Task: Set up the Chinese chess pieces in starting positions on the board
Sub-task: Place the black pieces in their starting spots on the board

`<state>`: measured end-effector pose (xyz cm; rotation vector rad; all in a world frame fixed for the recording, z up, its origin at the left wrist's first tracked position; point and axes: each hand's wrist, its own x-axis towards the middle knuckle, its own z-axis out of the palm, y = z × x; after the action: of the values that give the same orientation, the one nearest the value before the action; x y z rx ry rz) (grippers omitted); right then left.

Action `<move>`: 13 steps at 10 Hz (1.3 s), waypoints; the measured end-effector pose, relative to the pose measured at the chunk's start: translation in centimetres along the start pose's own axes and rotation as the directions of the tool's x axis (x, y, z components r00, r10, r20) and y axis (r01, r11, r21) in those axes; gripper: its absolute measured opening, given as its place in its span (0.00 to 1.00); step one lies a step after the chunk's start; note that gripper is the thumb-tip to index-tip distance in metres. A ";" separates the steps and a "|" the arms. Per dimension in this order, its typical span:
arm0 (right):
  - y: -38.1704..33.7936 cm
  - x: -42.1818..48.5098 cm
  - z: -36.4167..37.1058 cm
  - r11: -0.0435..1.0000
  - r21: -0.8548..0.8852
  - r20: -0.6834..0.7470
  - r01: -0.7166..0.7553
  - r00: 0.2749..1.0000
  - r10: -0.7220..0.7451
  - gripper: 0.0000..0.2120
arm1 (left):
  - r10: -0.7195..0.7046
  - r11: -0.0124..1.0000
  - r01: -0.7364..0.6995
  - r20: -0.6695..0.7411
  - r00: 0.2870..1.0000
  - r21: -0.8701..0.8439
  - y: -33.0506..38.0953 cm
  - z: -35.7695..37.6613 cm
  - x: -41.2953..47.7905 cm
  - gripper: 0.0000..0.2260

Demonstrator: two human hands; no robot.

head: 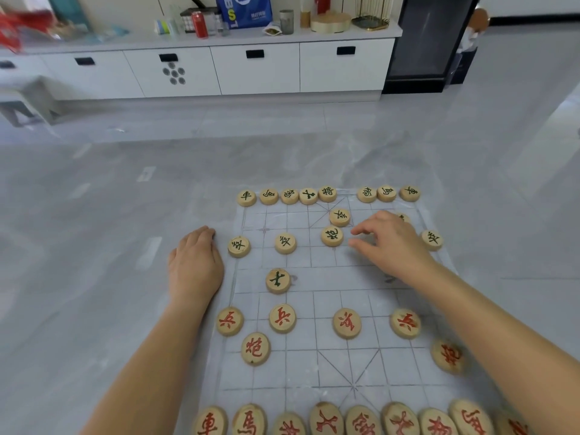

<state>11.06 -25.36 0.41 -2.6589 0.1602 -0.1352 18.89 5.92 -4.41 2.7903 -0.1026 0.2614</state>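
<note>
A thin translucent chess board sheet (317, 365) lies on the grey floor. Round wooden pieces with black characters line its far edge, such as the far-left one (246, 197). Red-character pieces line the near edge, and red soldiers (282, 318) stand in a row above them. My right hand (392, 243) hovers over the board's right side, fingers spread and reaching toward a black cannon piece (332, 236); it holds nothing. Another black piece (340, 216) sits just beyond. My left hand (196, 262) rests palm down on the floor by the board's left edge. A black advisor piece (278, 280) sits mid-board.
A long white cabinet (257, 70) with drawers runs along the back wall, its top holding a red can (199, 24), a blue bag (244, 9) and other items. A dark unit (430, 42) stands at the back right. Grey floor surrounds the board.
</note>
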 end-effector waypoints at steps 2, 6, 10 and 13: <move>-4.9 1.1 3.3 0.991 -0.063 0.096 0.122 0.989 -0.116 0.18 | -0.005 1.000 0.005 -0.009 1.000 -0.008 0.0 0.0 0.0 0.17; -8.0 2.4 5.6 0.974 -0.161 0.044 0.156 0.988 -0.151 0.19 | 0.002 1.000 -0.003 -0.028 1.000 -0.010 -0.1 0.3 0.0 0.17; -8.0 2.4 5.6 0.981 -0.148 0.077 0.125 0.990 -0.114 0.21 | 0.000 1.000 -0.001 -0.028 1.000 -0.013 -0.1 0.4 0.1 0.17; -7.8 2.4 5.2 0.981 -0.158 0.077 0.111 0.992 -0.099 0.25 | 0.000 1.000 -0.001 -0.016 1.000 -0.004 -0.1 0.3 0.1 0.18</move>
<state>14.74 -16.48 -0.38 -2.8305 0.0080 -0.0662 19.04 5.90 -4.71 2.7838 -0.0999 0.2833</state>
